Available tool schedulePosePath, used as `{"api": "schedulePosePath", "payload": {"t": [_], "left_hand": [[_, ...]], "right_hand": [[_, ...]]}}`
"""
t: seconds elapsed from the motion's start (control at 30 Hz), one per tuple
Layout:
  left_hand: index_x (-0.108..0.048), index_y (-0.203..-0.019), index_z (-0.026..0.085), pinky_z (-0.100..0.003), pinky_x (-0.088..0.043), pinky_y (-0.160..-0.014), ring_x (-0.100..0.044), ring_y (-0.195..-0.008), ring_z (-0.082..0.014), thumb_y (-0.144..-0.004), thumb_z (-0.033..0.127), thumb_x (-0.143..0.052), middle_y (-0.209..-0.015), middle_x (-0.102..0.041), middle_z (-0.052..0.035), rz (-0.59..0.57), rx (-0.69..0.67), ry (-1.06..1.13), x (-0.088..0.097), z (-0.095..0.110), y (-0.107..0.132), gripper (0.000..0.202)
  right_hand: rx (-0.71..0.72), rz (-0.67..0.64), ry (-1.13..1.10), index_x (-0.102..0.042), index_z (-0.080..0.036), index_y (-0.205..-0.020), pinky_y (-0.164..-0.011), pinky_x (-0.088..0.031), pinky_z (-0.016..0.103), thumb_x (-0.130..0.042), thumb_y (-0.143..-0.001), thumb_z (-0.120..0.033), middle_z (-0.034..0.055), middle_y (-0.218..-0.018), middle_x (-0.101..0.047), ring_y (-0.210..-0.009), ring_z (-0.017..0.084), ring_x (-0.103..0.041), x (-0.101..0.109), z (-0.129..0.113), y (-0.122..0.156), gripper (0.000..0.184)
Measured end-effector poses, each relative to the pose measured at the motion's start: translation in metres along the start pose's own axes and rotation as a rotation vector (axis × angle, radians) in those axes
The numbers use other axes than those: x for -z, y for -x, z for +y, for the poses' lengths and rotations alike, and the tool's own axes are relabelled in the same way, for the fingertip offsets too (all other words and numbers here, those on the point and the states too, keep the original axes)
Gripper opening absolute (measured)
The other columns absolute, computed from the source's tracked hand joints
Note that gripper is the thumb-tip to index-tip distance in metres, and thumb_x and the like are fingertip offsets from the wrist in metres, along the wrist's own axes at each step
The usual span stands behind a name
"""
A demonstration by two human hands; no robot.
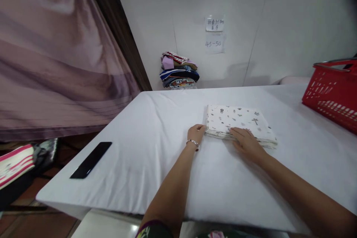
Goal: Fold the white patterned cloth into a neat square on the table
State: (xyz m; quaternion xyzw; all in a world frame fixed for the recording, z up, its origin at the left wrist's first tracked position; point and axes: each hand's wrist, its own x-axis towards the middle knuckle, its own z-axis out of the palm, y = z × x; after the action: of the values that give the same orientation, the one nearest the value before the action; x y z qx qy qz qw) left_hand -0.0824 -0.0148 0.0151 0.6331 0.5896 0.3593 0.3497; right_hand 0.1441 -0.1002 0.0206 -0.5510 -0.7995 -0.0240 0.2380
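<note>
I see my left hand curled against the near left corner of the folded printed cloth, while my right hand lies flat, fingers spread, on its near edge. The white table lies bare around it; a phone sits near the left edge, a red basket far right.

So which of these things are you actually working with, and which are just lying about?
In hand:
folded patterned cloth, left hand at its corner, right hand flat on its near edge.

Lying about:
black phone
red basket
pile of folded clothes
paper notes
</note>
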Motion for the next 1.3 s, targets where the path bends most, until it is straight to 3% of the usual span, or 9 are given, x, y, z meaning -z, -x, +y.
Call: {"api": "schedulePosePath", "payload": {"t": [0.23,0.37,0.6,0.83,1.03,1.3], "left_hand": [[-0.067,-0.083,0.020,-0.024,-0.046,-0.069,-0.061,-0.069,-0.0126,-0.078,0.037,-0.052,-0.073,-0.067,-0.0003,-0.018,-0.026,0.054,-0.010,-0.006,0.006,0.024],[-0.067,-0.082,0.021,-0.023,-0.046,-0.068,-0.061,-0.072,-0.0131,-0.078,0.037,-0.051,-0.076,-0.068,-0.0003,-0.013,-0.042,0.018,-0.009,-0.008,0.006,0.023],[-0.067,-0.083,0.024,-0.023,-0.045,-0.067,-0.061,-0.074,-0.0138,-0.079,0.040,-0.050,-0.078,-0.068,0.0007,-0.022,-0.045,-0.032,-0.011,-0.010,0.006,0.023],[-0.067,-0.081,0.023,-0.023,-0.044,-0.066,-0.060,-0.075,-0.0146,-0.079,0.037,-0.051,-0.075,-0.068,0.0003,-0.018,-0.041,-0.047,-0.009,-0.007,0.006,0.021],[-0.067,-0.081,0.023,-0.023,-0.044,-0.064,-0.059,-0.071,-0.0134,-0.078,0.038,-0.052,-0.077,-0.068,0.0004,-0.013,-0.032,-0.034,-0.010,-0.006,0.007,0.021],[-0.066,-0.080,0.021,-0.022,-0.045,-0.066,-0.059,-0.070,-0.0121,-0.072,0.031,-0.058,-0.076,-0.067,0.0013,-0.072,-0.022,0.013,-0.007,-0.009,0.003,0.015]], "right_hand": [[0.054,-0.055,-0.139,-0.065,-0.021,-0.089,-0.077,-0.042,0.033,-0.035,-0.088,-0.025,0.0057,-0.089,-0.066,-0.084,0.020,-0.058,-0.005,-0.033,-0.057,0.030],[0.008,-0.061,-0.118,-0.066,-0.021,-0.084,-0.076,-0.041,0.032,-0.042,-0.086,-0.028,0.0051,-0.086,-0.065,-0.084,0.019,-0.056,-0.022,-0.039,-0.072,0.026],[-0.067,-0.035,-0.165,-0.065,-0.021,-0.080,-0.070,-0.041,0.029,-0.044,-0.085,-0.028,0.0045,-0.079,-0.062,-0.079,0.018,-0.055,-0.035,-0.038,-0.074,0.023],[-0.118,0.081,-0.256,-0.063,-0.022,-0.076,-0.067,-0.040,0.030,-0.040,-0.086,-0.032,0.0040,-0.079,-0.062,-0.076,0.018,-0.055,-0.037,-0.047,-0.071,0.027],[-0.091,0.045,-0.225,-0.063,-0.022,-0.087,-0.072,-0.040,0.031,-0.043,-0.084,-0.029,0.0047,-0.087,-0.062,-0.082,0.019,-0.054,-0.037,-0.055,-0.067,0.021],[-0.095,-0.013,-0.332,-0.064,-0.024,-0.087,-0.071,-0.041,0.030,-0.046,-0.082,-0.026,0.0038,-0.088,-0.062,-0.082,0.018,-0.054,-0.042,-0.041,-0.068,0.019]]}}
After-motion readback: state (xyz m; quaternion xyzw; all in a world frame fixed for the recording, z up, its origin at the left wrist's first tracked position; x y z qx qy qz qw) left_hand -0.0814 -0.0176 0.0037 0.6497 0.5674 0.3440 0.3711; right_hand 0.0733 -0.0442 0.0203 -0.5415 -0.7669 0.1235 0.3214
